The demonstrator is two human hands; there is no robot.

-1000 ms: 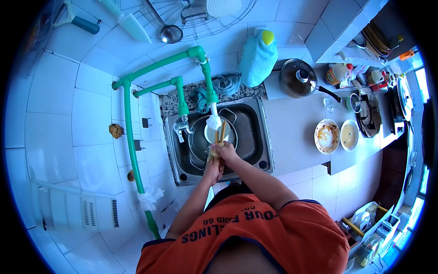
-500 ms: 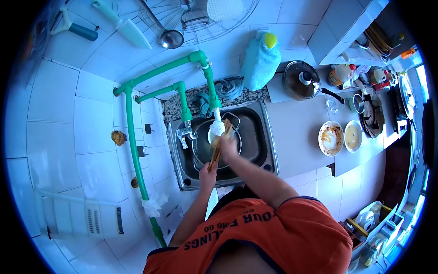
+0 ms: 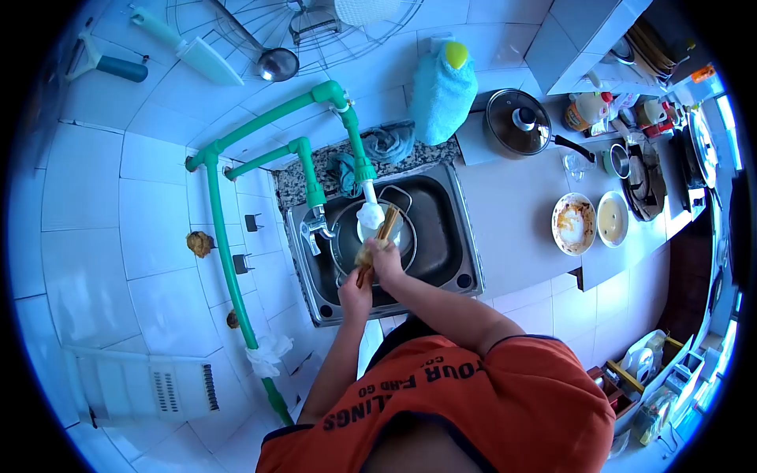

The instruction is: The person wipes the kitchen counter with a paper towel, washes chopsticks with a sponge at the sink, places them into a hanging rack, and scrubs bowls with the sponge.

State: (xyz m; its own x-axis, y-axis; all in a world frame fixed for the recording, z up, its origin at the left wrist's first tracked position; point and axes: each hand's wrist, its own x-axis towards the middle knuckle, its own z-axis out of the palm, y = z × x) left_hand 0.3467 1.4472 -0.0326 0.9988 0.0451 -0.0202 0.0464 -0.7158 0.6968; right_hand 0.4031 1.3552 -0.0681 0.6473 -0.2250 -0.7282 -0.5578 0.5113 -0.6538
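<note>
Chopsticks [image 3: 388,224] (likely slick) may drop into the sink [image 3: 445,229] if the left hand [image 3: 355,298] and right hand [image 3: 385,263], closed round them, loosen.

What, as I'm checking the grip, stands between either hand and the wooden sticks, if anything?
A pale yellowish pad, perhaps a sponge, appears to sit between the right hand and the wooden sticks. Nothing visible separates the left hand from their near end.
</note>
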